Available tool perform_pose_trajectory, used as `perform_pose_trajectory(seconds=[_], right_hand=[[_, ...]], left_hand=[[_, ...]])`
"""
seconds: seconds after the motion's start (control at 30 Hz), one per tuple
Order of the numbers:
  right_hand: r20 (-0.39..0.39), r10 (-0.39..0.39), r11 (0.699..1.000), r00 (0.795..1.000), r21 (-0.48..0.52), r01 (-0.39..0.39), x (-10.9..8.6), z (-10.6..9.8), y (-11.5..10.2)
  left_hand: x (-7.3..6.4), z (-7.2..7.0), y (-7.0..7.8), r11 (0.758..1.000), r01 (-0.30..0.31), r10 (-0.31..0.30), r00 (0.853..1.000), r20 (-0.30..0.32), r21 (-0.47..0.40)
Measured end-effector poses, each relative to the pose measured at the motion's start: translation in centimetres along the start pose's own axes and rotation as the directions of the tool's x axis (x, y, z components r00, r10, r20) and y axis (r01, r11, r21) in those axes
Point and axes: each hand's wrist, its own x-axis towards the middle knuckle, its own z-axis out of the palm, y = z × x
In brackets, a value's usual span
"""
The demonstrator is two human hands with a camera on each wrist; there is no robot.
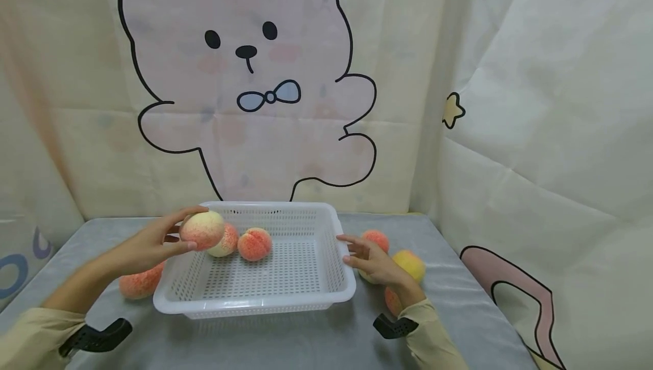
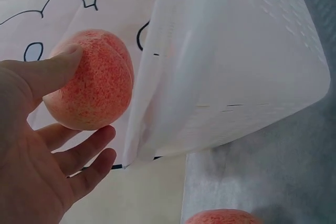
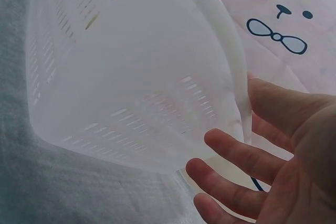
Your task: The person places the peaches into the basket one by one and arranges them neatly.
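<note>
Basket near the held peach opens upward, long axis running left-right.

Basket: no text you can read, walls or rim.
Peaches: no label legible to you.
Black wrist mounts: any marking too small for you.
Back cloth: bear drawing with bow tie, no words you can read.
Right cloth: printed star, no readable lettering.
Left cloth: blue ring; you can't tell if letter, number or shape.
</note>
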Motion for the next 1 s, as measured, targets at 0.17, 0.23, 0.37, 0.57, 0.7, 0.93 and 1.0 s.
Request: perform_pose_trajectory(seconds=[0.17, 0.23, 0.37, 0.57, 0.7, 0.93, 1.0], right_hand=[[0.029, -0.03, 0.998, 0.999, 0.049, 0.028, 0.0, 0.2, 0.2], [0.033, -0.043, 0.998, 0.999, 0.052, 0.041, 0.0, 0.2, 0.2], [0.021, -0.05, 0.999, 0.999, 0.021, 0.05, 0.0, 0.2, 0.1], [0.013, -0.044, 0.999, 0.999, 0.002, 0.044, 0.3, 0.0, -0.1], [0.019, -0.037, 0.999, 0.999, 0.01, 0.036, 0.3, 0.0, -0.1], [0.019, -0.024, 1.0, 1.0, 0.0, 0.024, 0.1, 0.0, 0.0], [0.016, -0.025, 1.0, 1.0, -0.003, 0.025, 0.2, -0.1, 0.1]], left_hand=[[0.2, 0.7, 0.1, 1.0, 0.01, -0.01, 1.0, 0.023, -0.007], [0.3, 0.8, 0.0, 1.0, 0.007, -0.007, 1.0, 0.026, -0.005], [0.5, 1.0, -0.2, 1.0, 0.014, -0.014, 1.0, 0.022, 0.003], [0.5, 1.1, -0.5, 1.0, 0.013, -0.013, 1.0, 0.001, 0.015], [0.4, 1.4, -0.6, 1.0, 0.021, -0.021, 1.0, 0.006, 0.012], [0.2, 1.8, -0.6, 0.996, 0.044, -0.044, 0.999, 0.001, 0.072], [0.2, 1.9, -0.6, 0.995, 0.048, -0.049, 0.999, 0.004, 0.084]])
